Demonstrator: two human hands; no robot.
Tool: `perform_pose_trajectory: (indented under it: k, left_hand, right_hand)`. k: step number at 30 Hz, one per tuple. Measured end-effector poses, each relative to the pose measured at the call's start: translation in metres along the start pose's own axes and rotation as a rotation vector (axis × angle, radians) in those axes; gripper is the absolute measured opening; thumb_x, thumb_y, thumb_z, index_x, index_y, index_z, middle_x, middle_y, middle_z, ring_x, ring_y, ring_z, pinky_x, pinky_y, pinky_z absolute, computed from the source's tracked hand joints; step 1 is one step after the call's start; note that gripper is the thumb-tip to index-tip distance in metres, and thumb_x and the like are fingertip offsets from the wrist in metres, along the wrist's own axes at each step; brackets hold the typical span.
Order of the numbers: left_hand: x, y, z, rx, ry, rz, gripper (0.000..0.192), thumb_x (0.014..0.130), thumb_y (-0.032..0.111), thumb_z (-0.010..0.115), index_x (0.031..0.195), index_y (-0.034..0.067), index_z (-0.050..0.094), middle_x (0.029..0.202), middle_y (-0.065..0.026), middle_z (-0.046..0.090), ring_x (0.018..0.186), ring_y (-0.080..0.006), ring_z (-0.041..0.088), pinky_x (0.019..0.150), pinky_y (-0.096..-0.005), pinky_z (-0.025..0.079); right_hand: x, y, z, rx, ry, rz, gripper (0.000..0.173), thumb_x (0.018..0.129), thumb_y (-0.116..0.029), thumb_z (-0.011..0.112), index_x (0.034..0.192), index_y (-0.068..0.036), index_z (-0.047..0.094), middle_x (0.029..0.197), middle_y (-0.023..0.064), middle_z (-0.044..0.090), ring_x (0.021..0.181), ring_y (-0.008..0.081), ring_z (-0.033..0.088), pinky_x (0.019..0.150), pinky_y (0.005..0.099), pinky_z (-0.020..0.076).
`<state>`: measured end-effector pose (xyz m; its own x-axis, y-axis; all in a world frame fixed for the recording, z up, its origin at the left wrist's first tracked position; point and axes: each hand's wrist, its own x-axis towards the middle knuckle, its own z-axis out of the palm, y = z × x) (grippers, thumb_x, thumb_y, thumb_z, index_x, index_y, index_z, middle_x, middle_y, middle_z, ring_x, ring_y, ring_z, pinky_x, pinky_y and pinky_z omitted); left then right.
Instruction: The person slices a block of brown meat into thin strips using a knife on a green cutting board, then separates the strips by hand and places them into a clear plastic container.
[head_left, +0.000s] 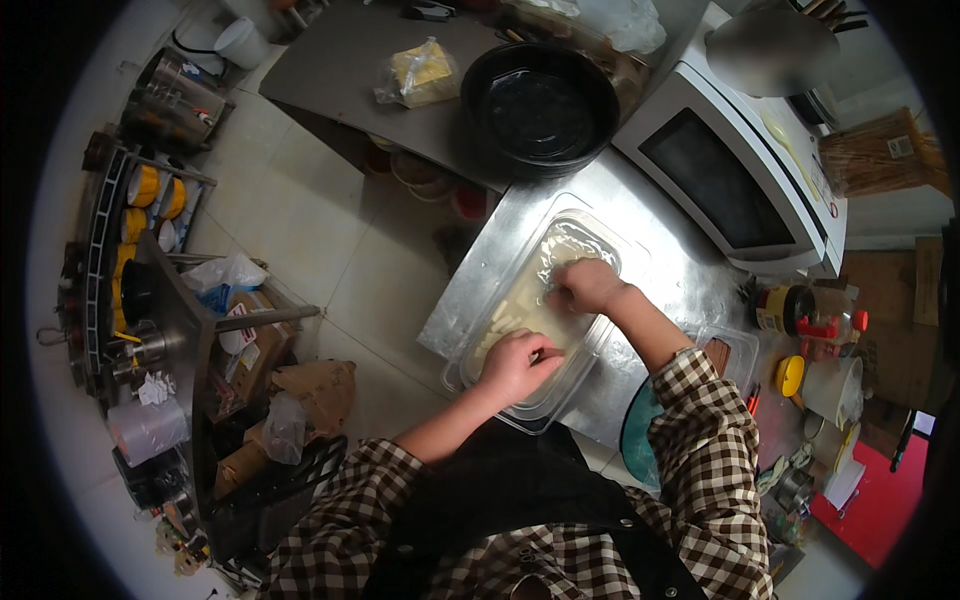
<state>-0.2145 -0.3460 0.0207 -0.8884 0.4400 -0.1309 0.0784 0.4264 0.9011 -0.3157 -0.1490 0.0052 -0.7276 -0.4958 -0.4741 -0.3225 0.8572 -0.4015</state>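
A clear plastic container (600, 352) stands on the steel worktop, holding cloudy liquid and pale cut strips (504, 321) of some food. Over its near left part is my left hand (521, 367), fingers curled and thumb close to them; whether it pinches anything cannot be told. My right hand (589, 286) reaches into the liquid near the far right side, its fingertips hidden below the surface, so what they touch is not visible.
Beyond the container stand a large black bowl (544, 109) and a plastic-wrapped yellow block (424, 67). A white microwave oven (735, 172) is at the upper right. Bottles (784, 307), a yellow lid (789, 375) and a smaller clear container (739, 352) lie to the right. Metal shelving (195, 300) stands left.
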Motion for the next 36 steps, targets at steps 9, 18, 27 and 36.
perform_pose_trajectory:
  k: [9,18,27,36]
  left_hand:
    - [0.019,-0.006,0.013,-1.103,0.075,-0.458,0.016,0.095,0.011,0.053,0.109,0.005,0.049,0.1,-0.0063,0.06,0.09,-0.0126,0.059,0.076,-0.0294,0.051]
    - [0.031,0.012,0.004,-1.381,0.088,-0.578,0.03,0.097,0.022,0.044,0.123,0.007,0.046,0.117,-0.0116,0.056,0.107,-0.0226,0.055,0.092,-0.0407,0.045]
    - [0.033,0.008,0.011,-1.714,-0.108,-0.54,0.033,0.097,0.035,0.043,0.114,0.009,0.052,0.114,-0.0092,0.056,0.109,-0.0222,0.052,0.096,-0.0404,0.041]
    - [0.034,0.021,0.018,-1.766,-0.112,-0.502,0.036,0.097,0.037,0.041,0.115,0.007,0.052,0.119,-0.0071,0.055,0.112,-0.0234,0.05,0.101,-0.0412,0.037]
  right_hand:
    - [-0.04,-0.007,-0.019,0.956,0.258,0.132,0.029,0.076,-0.008,0.073,0.1,0.001,0.059,0.086,0.008,0.067,0.074,0.0149,0.064,0.065,0.0278,0.0512]
    - [-0.085,-0.03,-0.022,1.538,0.296,0.288,0.032,0.09,-0.018,0.061,0.115,0.0,0.052,0.092,0.0084,0.064,0.068,0.0129,0.062,0.055,0.0235,0.0494]
    - [-0.112,-0.056,-0.006,1.661,0.604,0.372,0.03,0.09,-0.01,0.058,0.117,0.002,0.05,0.1,0.0106,0.063,0.082,0.016,0.063,0.062,0.0265,0.0524]
    - [-0.118,-0.087,0.007,1.638,0.78,0.261,0.034,0.081,0.003,0.065,0.113,0.002,0.052,0.108,0.0099,0.062,0.101,0.0172,0.06,0.09,0.03,0.0469]
